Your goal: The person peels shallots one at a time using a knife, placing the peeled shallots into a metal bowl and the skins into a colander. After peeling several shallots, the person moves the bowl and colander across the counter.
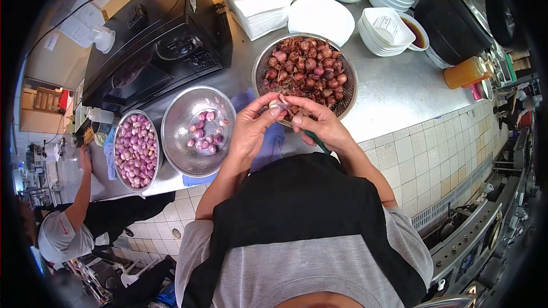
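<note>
Pale tiles cover the kitchen floor beside a long steel counter. On it, a black oven stands at the left and a big black pot at the far right; a co-worker is over at the left, one arm reaching to the counter. Near the middle, a colander is heaped with brown-skinned shallots. To its left, a steel bowl holds a few purple shallots, and just beside that an oval bowl is filled with many more. White plates are stacked behind the colander, and a blue cloth lies between it and the steel bowl. Both hands meet above the colander's near left rim. The left hand has its thumb and forefinger almost together, pinching one shallot at their tips. The right hand is curled round a green knife handle, its forefinger bent up to the shallot's right side and its thumb lower down; whether that forefinger touches the shallot, I cannot tell. The blade is too hidden to make out.
</note>
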Motion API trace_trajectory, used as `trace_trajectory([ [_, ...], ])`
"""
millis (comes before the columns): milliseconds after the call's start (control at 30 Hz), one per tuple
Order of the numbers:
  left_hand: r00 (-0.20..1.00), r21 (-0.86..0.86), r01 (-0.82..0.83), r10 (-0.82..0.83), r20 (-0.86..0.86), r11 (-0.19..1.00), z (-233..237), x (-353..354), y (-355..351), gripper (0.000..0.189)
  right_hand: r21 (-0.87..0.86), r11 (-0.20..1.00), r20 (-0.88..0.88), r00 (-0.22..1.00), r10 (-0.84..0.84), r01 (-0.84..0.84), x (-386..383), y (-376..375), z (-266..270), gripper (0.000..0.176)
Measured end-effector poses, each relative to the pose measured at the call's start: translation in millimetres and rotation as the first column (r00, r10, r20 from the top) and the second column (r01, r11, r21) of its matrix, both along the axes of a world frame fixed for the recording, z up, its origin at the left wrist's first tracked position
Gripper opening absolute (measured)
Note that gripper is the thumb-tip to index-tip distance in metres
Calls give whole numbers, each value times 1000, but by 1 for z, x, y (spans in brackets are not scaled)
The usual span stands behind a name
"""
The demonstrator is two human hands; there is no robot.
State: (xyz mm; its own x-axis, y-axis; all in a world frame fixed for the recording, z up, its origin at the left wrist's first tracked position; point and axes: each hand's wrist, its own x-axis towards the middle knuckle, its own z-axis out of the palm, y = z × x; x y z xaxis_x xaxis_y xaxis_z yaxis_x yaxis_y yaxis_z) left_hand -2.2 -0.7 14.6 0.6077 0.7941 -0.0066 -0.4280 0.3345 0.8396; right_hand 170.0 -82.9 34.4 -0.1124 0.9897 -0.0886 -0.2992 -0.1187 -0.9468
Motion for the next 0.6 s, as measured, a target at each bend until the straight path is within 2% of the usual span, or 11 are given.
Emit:
trace_trajectory([
  [200,996,-23,70,-69,51,997,0,-3,2,36,-118,992,-107,993,-50,37,6,3,1,44],
  [400,989,-89,109,-99,108,990,7,-5,3,36,-107,994,-116,992,-40,27,5,0,5,45],
  [500,993,-108,94,-85,82,990,4,-4,3,37,-82,997,-81,997,-5,-2,3,-2,7,45],
  [567,998,0,52,-51,-24,999,1,-3,2,37,-83,997,-80,997,-18,11,3,-1,6,45],
  [600,998,0,51,-51,-24,999,2,-4,2,37,-82,996,-79,996,-30,23,3,0,5,44],
])
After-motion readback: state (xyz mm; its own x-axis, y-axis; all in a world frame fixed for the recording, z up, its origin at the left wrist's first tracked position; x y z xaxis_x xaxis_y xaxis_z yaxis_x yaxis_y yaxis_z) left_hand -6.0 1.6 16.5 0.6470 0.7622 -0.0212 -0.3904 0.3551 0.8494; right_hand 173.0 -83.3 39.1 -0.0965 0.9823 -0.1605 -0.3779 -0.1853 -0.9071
